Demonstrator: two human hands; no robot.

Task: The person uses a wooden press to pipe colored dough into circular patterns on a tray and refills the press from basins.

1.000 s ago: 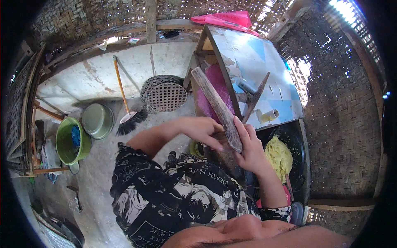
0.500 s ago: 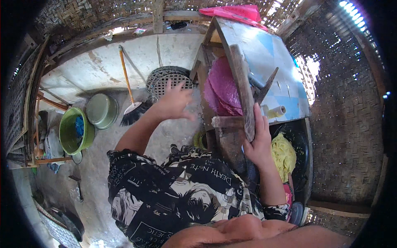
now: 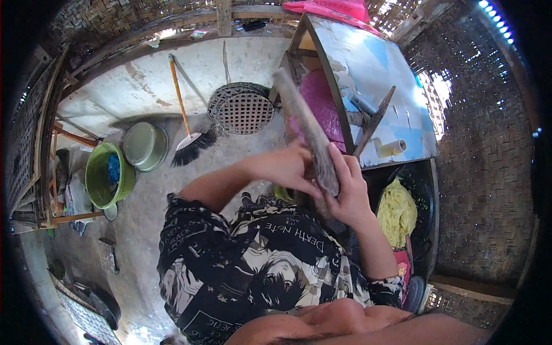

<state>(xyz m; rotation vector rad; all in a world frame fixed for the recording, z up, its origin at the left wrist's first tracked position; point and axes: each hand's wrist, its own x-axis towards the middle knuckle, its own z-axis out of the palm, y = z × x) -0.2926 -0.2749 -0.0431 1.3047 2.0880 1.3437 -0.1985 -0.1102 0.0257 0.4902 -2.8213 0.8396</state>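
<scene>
A worn wooden bar [image 3: 307, 123] slants up and to the left in front of me, its upper end blurred. My right hand [image 3: 352, 192] is closed around the lower end, fingers over its right side. At the bar's left side, my left hand [image 3: 284, 168] grips it near the same end, with some fingertips hidden behind the wood. Beyond the bar, pink round sheets [image 3: 323, 106] lie under the blue-and-white tabletop [image 3: 368, 63]. Close to my right forearm, pale yellow dough [image 3: 397, 213] sits in a dark basin [image 3: 426, 198].
On the tabletop are a pointed wooden stick [image 3: 376, 118] and a pale roll [image 3: 393, 148]. Round woven trays [image 3: 244, 112] lean at the far wall beside a broom [image 3: 187, 144]. Left of them stand a grey-green basin [image 3: 145, 146] and a green tub [image 3: 103, 184].
My left hand has come from open in the air at the left to the bar's lower end. The bar has tilted left and moved away from the table's edge.
</scene>
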